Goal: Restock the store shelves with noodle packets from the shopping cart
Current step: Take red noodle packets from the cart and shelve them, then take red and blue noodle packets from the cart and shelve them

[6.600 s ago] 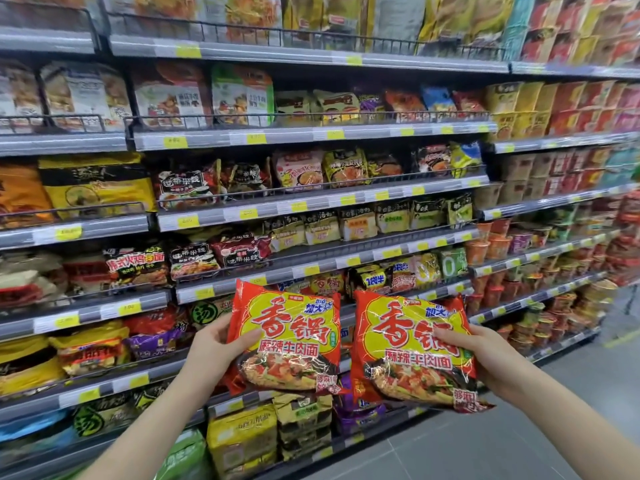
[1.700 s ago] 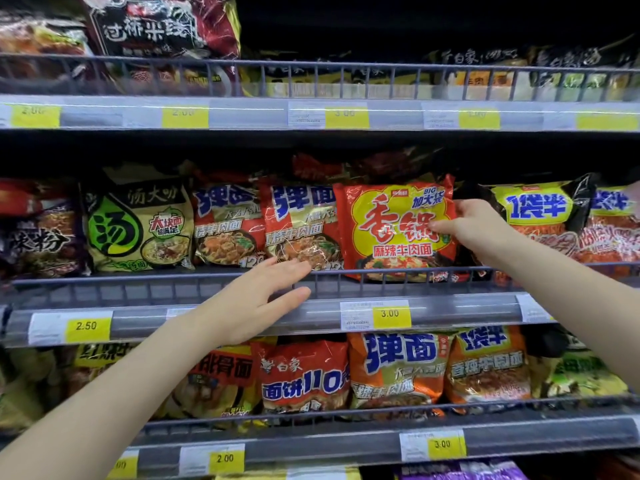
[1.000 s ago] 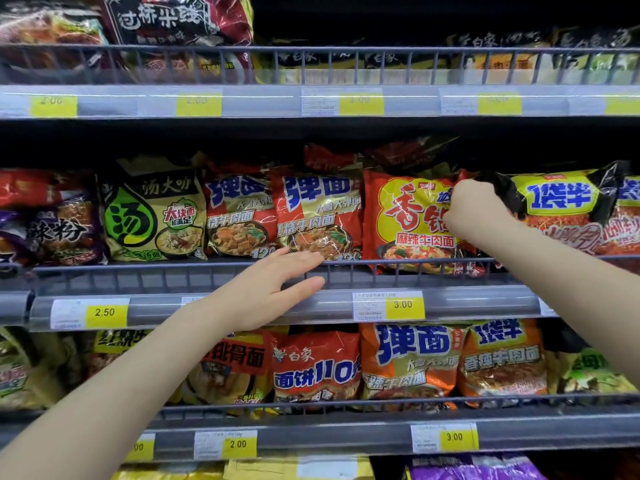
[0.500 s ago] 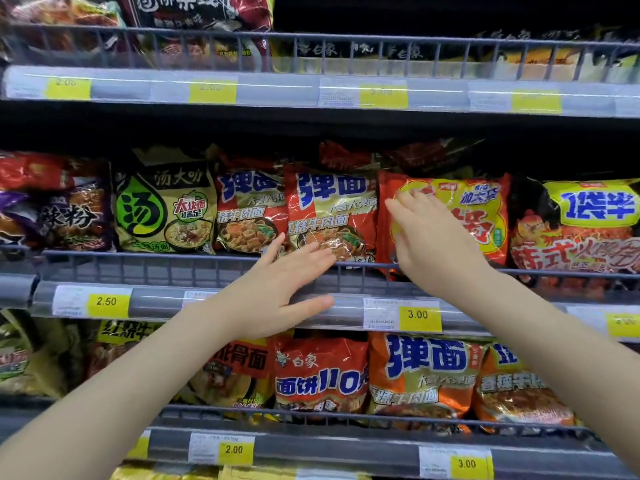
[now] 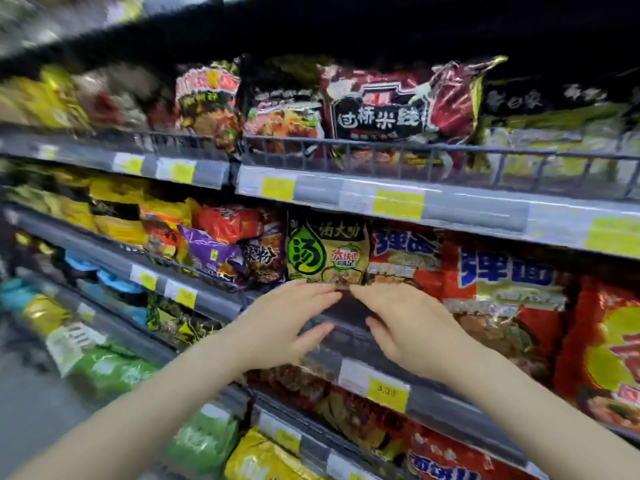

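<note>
The red and yellow noodle packet (image 5: 609,351) stands on the middle shelf (image 5: 363,341) at the far right, partly cut by the frame edge. My left hand (image 5: 280,327) and my right hand (image 5: 412,330) hover side by side in front of the shelf's wire rail, fingers spread, fingertips almost meeting below a green and black soup noodle packet (image 5: 327,252). Both hands hold nothing. Red packets with blue lettering (image 5: 498,282) stand between that green packet and the red and yellow one. The shopping cart is out of view.
Shelves packed with noodle packets run above and below, each with a grey price strip and yellow tags (image 5: 388,389). A dark red packet (image 5: 384,112) stands on the shelf above. Grey aisle floor (image 5: 31,410) shows at the lower left. The view is blurred.
The view has swung left and tilted. My right hand has left the red and yellow packet and come left beside my left hand. That packet stays on the shelf.
</note>
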`<state>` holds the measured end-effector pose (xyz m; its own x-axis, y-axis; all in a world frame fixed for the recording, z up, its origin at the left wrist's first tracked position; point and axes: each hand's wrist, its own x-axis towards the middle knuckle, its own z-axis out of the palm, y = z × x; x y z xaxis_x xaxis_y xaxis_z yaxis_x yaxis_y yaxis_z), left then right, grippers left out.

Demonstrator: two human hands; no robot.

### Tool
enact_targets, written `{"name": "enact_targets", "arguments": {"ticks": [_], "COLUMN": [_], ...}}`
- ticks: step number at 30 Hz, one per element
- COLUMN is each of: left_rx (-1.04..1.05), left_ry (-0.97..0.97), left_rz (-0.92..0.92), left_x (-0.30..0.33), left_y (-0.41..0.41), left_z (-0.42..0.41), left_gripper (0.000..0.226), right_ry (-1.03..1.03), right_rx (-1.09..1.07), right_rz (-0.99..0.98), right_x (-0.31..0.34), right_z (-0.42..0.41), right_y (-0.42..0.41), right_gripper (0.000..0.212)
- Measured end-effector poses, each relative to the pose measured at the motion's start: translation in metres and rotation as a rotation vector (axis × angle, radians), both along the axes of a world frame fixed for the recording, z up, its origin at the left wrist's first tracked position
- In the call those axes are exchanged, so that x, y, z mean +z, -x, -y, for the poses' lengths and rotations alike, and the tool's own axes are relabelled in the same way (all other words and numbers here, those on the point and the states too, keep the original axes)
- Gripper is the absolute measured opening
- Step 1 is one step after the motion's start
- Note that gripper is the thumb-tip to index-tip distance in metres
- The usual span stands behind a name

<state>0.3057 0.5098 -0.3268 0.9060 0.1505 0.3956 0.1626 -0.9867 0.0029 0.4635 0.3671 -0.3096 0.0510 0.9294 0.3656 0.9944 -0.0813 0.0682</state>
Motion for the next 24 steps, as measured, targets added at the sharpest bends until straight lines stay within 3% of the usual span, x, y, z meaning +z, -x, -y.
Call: {"name": "enact_targets", "arguments": {"ticks": [4,7,9,12,15,21,24], "left_rx": [0.196,0.311,0.362,0.462,0.583,0.894,1.064], "left_ry": [0.029,0.014,-0.071,-0.035,-0.072,-0.078,-0.01], "left_rz": [-0.071,-0.124,-0.142,-0.192,-0.237,-0.272,-0.279], "left_x": [0.049,0.098,0.128,0.179,0.226,0.275,0.288], "left_y": [0.07,0.13,0.173,0.236,0.295,0.41,0.464], "left_z": [-0.025,-0.032,-0.036,-0.029,-0.015,0.037,0.074], "left_gripper": [0.063,0.077,0.072,0.062,0.047,0.048,0.05], "right_ry": [0.103,0.154,0.207,0.225,0.247,0.282,0.269], "right_rx": [0.101,0.196,0.238,0.306,0.374,0.535,0.623], "right_rz": [-0.046,-0.037,-0.061,-0.052,-0.037,0.039,0.047], "right_x": [0.038,0.082,0.117,0.168,0.213,0.269,0.277], "right_z": [-0.032,-0.048,-0.058,-0.075,-0.09,-0.113,-0.119], "right_y": [0.041,0.08,0.107,0.148,0.189,0.284,0.337], "right_gripper": [0.051,0.052,0.053,0.05,0.041,0.047,0.036]}}
